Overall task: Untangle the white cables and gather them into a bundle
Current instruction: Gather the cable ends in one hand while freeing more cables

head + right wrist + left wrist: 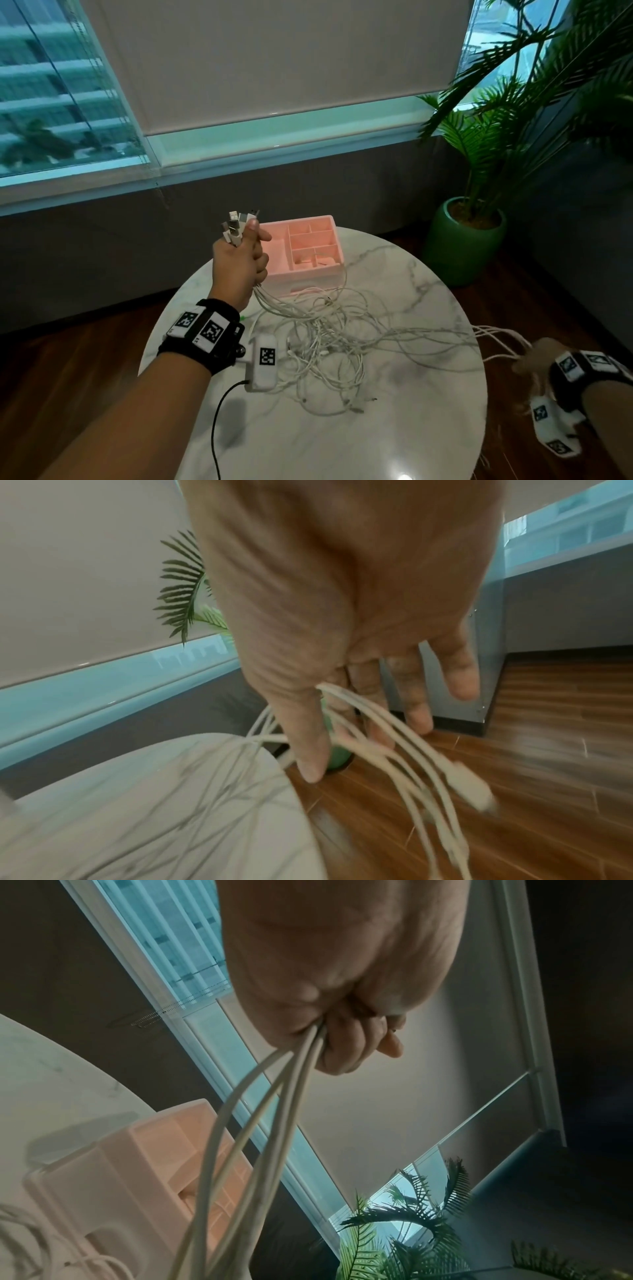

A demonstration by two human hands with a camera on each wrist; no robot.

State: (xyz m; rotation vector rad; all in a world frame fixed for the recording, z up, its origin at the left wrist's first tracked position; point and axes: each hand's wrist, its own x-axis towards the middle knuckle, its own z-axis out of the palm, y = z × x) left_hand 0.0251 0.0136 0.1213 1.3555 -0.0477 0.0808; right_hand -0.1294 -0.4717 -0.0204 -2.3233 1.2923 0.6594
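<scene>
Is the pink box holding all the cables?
No, most cables lie tangled on the table in front of the box.

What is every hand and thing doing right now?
left hand: raised, fist gripping the plug ends
right hand: off the table's edge, cable ends running through its fingers
white cables: tangled on the table
pink box: open, one cable draped in

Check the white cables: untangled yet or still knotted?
Still tangled. The white cables lie in crossed loops on the table; left hand grips one set of plug ends, right hand pulls the other.
</scene>
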